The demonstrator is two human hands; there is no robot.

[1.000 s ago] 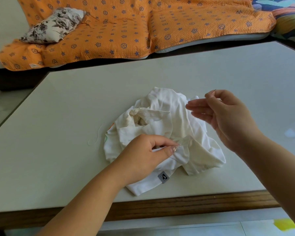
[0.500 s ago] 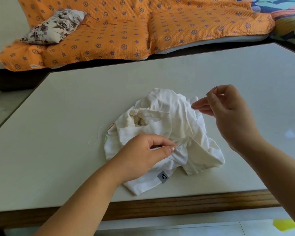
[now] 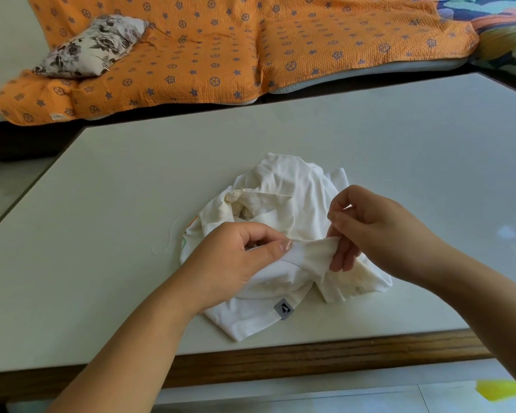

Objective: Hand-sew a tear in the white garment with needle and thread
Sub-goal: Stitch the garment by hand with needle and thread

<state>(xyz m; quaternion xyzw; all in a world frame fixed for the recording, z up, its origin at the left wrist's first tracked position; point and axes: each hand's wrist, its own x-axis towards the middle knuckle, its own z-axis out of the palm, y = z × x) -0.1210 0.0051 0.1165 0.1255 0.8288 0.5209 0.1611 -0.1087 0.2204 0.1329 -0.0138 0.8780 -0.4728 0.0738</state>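
Note:
The white garment (image 3: 280, 204) lies crumpled on the pale table (image 3: 102, 180), with a grey label (image 3: 283, 308) at its near hem. My left hand (image 3: 236, 257) pinches a fold of it between thumb and fingers. The fold stretches to the right to my right hand (image 3: 373, 234). There the thumb and forefinger pinch together at the fold's end on a thin needle that I can barely make out, and the other fingers lie behind the cloth. The tear is hidden in the fold.
A loose white thread (image 3: 167, 239) lies on the table left of the garment. The table's wooden front edge (image 3: 310, 356) runs close below it. Behind the table stands a sofa with an orange patterned cover (image 3: 221, 55) and a floral pillow (image 3: 90, 46).
My right hand has come down and leftwards from above the garment to the fold. My left hand has lifted the fold slightly, and it now stretches between both hands.

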